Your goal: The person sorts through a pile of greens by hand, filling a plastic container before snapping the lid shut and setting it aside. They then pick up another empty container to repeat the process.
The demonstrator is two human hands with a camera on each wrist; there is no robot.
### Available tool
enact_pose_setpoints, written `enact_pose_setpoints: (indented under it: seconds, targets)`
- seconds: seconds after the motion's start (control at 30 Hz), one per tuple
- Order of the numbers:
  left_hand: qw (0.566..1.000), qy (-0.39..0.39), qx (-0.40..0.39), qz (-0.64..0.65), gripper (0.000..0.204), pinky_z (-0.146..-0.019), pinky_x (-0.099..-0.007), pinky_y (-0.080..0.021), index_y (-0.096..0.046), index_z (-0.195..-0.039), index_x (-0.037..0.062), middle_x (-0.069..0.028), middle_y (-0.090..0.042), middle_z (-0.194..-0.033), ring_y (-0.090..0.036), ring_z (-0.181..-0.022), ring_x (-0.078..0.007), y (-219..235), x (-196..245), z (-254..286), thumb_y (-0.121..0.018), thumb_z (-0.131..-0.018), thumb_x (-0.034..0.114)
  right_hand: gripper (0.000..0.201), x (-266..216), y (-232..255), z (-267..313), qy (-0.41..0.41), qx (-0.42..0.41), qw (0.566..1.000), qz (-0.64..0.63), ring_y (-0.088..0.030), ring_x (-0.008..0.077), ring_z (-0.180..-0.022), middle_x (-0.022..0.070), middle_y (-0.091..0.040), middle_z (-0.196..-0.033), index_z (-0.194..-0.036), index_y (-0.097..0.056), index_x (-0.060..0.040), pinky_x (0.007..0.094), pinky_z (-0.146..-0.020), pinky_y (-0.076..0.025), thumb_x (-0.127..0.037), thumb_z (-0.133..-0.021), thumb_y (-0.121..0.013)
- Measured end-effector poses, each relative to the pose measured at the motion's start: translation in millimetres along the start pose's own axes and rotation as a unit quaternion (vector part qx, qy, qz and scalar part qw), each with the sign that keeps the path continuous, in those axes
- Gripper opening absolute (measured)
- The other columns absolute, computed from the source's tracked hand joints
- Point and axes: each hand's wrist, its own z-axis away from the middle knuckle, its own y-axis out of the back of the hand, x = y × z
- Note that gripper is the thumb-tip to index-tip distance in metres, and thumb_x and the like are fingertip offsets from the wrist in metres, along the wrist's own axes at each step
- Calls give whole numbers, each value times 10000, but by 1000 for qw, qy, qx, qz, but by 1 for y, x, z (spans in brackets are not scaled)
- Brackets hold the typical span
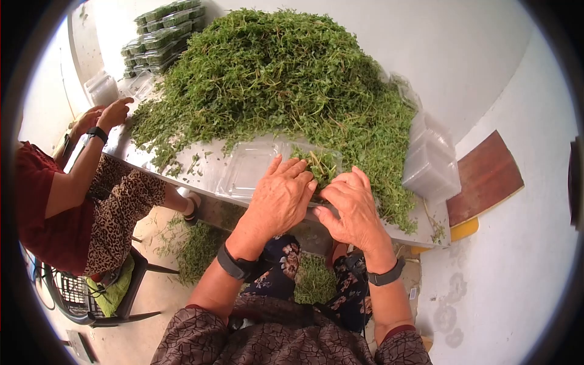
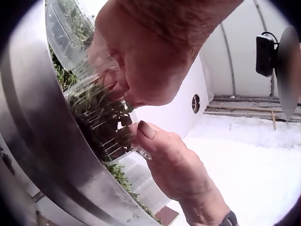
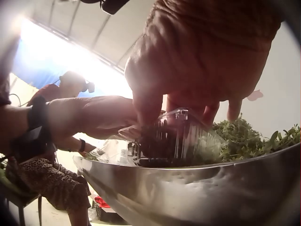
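Observation:
A clear plastic clamshell box (image 3: 183, 136) packed with leafy greens (image 1: 317, 162) sits at the table's near edge, its transparent lid (image 1: 248, 165) folded open to the left. My left hand (image 1: 281, 193) lies over the left side of the box, fairly straight fingers pressing on the greens. My right hand (image 1: 351, 210) grips the right side, thumb (image 2: 149, 131) against the outer wall and fingers reaching over the box. In the right wrist view some fingertips are hidden behind the box wall and leaves.
A large heap of greens (image 1: 274, 67) covers most of the metal table (image 1: 210, 159). Stacked filled boxes (image 1: 161, 38) stand at the back left, empty nested boxes (image 1: 432, 161) at the right. Another person (image 1: 67, 201) sits at the left. Cut greens (image 1: 201, 252) lie on the floor.

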Motion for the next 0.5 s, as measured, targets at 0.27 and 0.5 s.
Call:
enact_pose_setpoints:
  seconds: [0.27,0.5]
  targets:
    - [1000,13,-15,-22,246,-1115,-479,-261,-641,-1043,15,-175,-611,-1168,-494,-1215,-315,-2,-3,0,-496,-923,174,199,4,-1,-4,1,-20,1000,-5,-558,281,-888,87,-612,-728,-715,-634,-22,520,-1049,-303,-194,-683,-731]
    - [991,-6,79,105,212,-1078,-516,-309,-628,-1036,7,-205,-582,-1204,-529,-1167,-339,10,-6,8,-545,-896,143,328,9,8,0,5,49,999,-5,-533,308,-1087,110,-659,-1046,-964,-660,-9,498,-1057,-303,-222,-720,-717]
